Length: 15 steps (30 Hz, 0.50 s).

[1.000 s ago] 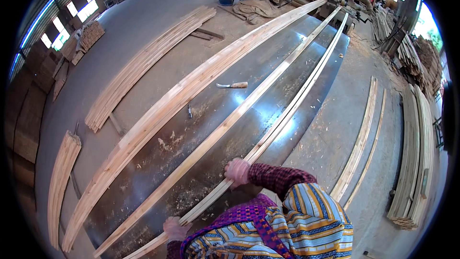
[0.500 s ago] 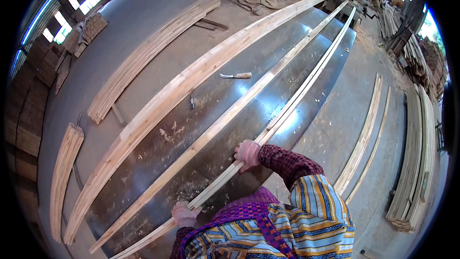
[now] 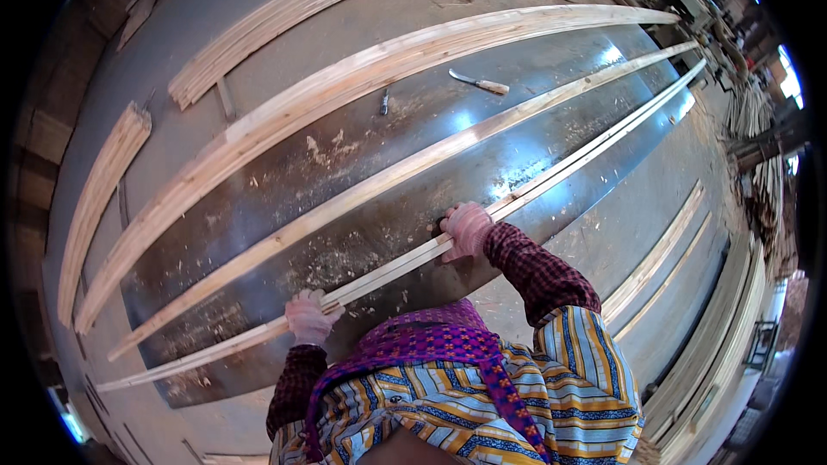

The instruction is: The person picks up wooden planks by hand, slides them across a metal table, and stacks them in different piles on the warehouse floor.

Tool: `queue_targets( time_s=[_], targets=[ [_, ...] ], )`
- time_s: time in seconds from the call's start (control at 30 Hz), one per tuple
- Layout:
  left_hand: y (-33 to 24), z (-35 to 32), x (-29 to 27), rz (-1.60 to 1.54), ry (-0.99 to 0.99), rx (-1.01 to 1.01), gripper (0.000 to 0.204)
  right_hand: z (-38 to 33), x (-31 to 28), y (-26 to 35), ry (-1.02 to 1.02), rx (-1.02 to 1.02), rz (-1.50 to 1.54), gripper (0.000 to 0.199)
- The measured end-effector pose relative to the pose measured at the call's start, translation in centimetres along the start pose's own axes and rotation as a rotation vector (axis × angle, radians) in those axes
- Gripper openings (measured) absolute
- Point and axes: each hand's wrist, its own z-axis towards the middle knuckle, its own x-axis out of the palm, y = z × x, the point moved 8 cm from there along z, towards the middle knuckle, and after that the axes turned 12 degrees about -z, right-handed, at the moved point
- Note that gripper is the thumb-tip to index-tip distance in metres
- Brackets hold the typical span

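Observation:
Both hands wear pale pink knit gloves. My right hand [image 3: 469, 228] is closed round a pair of long, thin wooden strips [image 3: 388, 272] near the table's front edge. Further left, my left hand [image 3: 310, 317] grips the same strips, where ends or a joint show beside the fingers. These strips lie side by side on a dark, shiny metal table [image 3: 362, 179] strewn with shavings. Beyond them, and apart from my hands, runs a single long wooden strip [image 3: 405, 174]. Some fingertips are hidden behind the wood.
A thick row of long boards [image 3: 345, 77] lies along the table's far side. A curved-blade knife [image 3: 493, 86] and a small dark tool [image 3: 385, 102] rest on the tabletop. Stacked strips [image 3: 284, 21] lie beyond the table; more strips [image 3: 659, 245] and a board pile [image 3: 715, 344] are at right.
The view has turned, so the table and strips appear rotated clockwise and shifted. Both hands keep hold of the strips, and my fingers show slightly differently round them.

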Motion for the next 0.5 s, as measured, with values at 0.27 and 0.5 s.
queue_targets(
  time_s=[0.27,0.5],
  targets=[
    [0.1,-0.2,-0.2,-0.106,-0.048,0.003,0.068,1.2,3.1,-5.8,-0.185,0.486,1.027,0.033],
    [-0.3,-0.3,-1.0,-0.163,-0.054,0.025,0.066,0.9,3.9,-12.7,-0.340,0.666,0.835,0.041]
  ],
)
